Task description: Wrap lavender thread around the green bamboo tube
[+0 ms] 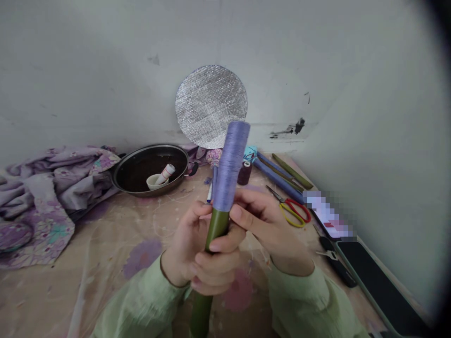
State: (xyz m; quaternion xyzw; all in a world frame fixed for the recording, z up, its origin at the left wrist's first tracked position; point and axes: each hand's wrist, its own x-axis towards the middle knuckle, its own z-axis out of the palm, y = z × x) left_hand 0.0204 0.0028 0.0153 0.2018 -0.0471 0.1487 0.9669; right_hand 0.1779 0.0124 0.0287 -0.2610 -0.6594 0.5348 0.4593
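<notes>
A smooth olive-green rod (217, 225) is held upright and slightly tilted in front of me, its upper part covered by tightly wound purple thread (232, 164). My left hand (192, 256) is closed around the green part, with the fingers wrapped across its front. At the lower edge of the winding, my right hand (271, 230) is closed, its thumb and forefinger against the right side of the rod. Whether a loose thread end is between those fingertips, I cannot tell. Behind the rod stands a dark thread spool (244, 173).
Scissors (296, 211) with red and yellow handles lie to the right, near more rods (282, 178), phones (380, 286) and keys (329, 254). A black pan (123, 188) holding a small bowl (155, 183), crumpled fabric (81, 173) and a silver disc (211, 103) sit along the wall.
</notes>
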